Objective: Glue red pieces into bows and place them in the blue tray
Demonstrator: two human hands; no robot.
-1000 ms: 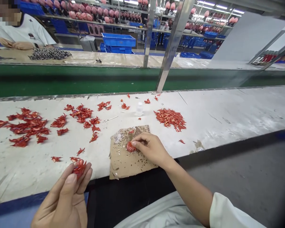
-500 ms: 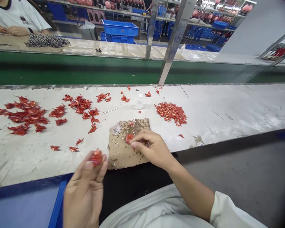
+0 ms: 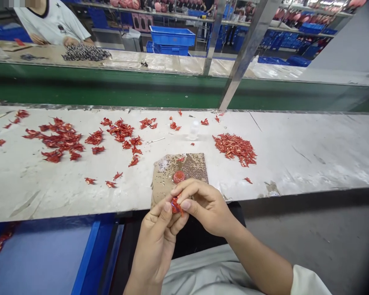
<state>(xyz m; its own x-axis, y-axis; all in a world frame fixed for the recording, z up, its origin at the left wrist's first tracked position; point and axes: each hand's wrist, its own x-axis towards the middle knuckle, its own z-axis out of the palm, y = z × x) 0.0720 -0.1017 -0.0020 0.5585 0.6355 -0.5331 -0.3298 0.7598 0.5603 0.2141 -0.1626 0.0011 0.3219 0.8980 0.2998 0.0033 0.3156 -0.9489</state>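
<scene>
Red foil scrap pinched between both hands' fingers

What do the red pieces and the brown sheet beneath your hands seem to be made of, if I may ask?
The red pieces look like thin, glossy foil or plastic film, given their shine and crisp folds; I can't tell which. The brown sheet looks like matte cardboard, with rough edges.
</scene>
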